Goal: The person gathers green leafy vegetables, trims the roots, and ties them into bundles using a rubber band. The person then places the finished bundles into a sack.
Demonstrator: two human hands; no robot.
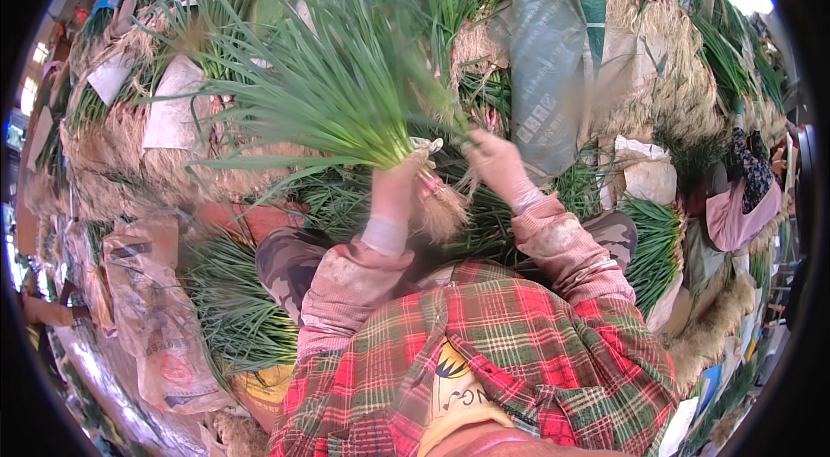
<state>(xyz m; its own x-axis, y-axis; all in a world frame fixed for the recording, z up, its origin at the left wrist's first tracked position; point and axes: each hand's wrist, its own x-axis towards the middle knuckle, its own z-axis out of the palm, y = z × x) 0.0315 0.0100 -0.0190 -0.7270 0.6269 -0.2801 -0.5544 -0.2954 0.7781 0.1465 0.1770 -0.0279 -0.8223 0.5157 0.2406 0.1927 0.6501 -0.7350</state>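
Note:
My left hand [394, 188] is shut around a thick bunch of leafy green alliums [363, 94], which look like green garlic. Its leaves fan up and to the left. Pinkish stem bases and pale roots [442, 214] stick out at the lower right of my fist. A crumpled whitish piece [428, 146] shows beside my thumb; I cannot tell what it is. To the right, my right hand [498, 162] grips a few thin stalks [447, 103], blurred along their length, with roots hanging below. Both hands are at knee height, close together but apart.
Heaps of rooted green stalks [655, 68] surround me. A dark plastic sack [545, 81] stands ahead right. Greens [243, 301] lie by my left knee, more [652, 249] by my right. A clear printed bag [162, 321] lies left. Another person's patterned sleeve [752, 168] shows far right.

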